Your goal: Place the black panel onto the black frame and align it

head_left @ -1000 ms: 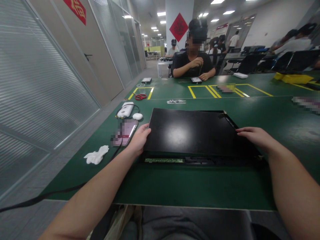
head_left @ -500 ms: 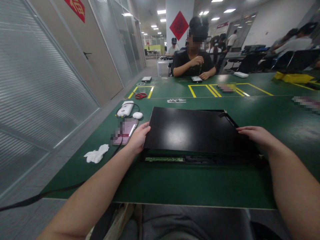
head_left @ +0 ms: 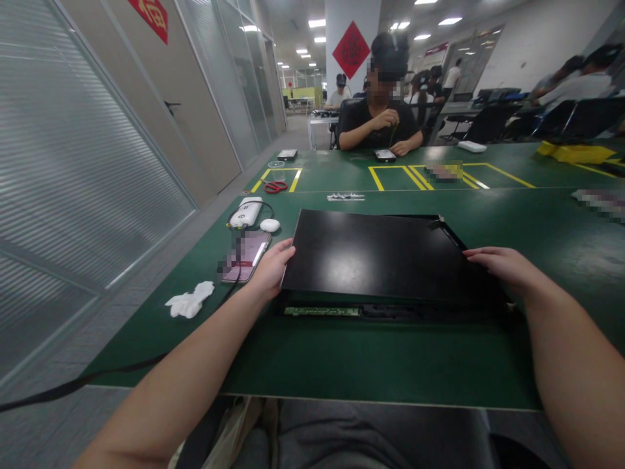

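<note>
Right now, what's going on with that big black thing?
Someone is handling a flat black panel at a green table. Their left hand grips its left edge, while the fingertips of their right hand are at the right side. The panel sits askew over a black frame, and a green strip shows along the near side. A phone lies beside the left hand. Across the table, a co-worker bends over a small boxy thing.

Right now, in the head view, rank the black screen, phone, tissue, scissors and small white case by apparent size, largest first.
1. Black screen
2. Phone
3. Tissue
4. Scissors and small white case: too alike to rank.
</note>
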Demonstrator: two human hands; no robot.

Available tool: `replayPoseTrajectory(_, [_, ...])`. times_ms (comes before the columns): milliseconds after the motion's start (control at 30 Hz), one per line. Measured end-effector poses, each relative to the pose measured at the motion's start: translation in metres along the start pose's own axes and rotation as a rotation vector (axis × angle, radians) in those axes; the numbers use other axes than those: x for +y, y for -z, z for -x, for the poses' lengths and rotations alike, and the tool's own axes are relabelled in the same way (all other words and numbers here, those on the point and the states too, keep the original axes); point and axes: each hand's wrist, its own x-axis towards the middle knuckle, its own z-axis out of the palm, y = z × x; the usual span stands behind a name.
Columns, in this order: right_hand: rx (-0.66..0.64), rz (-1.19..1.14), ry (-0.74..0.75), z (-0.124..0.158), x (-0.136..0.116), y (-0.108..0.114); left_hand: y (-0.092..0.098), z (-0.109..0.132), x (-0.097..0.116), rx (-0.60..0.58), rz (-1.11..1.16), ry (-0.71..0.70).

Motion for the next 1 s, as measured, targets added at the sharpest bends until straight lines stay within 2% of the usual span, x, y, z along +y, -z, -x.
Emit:
replayPoseTrajectory(400, [0.037,0.052,0.045,-0.002,0.001,-0.001,-0.003,0.002,-0.003,0.015,-0.069,0.002])
replayPoseTrajectory(567, [0.038,0.058,0.066,-0.002,0.001,-0.001,0.001,-0.001,-0.01,-0.002,-0.094,-0.076])
replayPoseTrajectory(667, [0.022,0.062,0.053,0.0,0.0,0.0,0.007,-0.006,-0.015,-0.074,-0.122,-0.148])
replayPoseTrajectory(733, [0.014,0.069,0.046,-0.001,0.0,0.0,0.014,-0.012,-0.017,-0.12,-0.224,-0.229])
replayPoseTrajectory(867, [0.007,0.085,0.052,-0.004,0.003,0.001,0.029,-0.024,-0.016,0.064,-0.698,-0.467])
replayPoseTrajectory(1000, [0.002,0.085,0.048,-0.006,0.004,0.002,0.037,-0.031,-0.018,0.069,-0.929,-0.47])
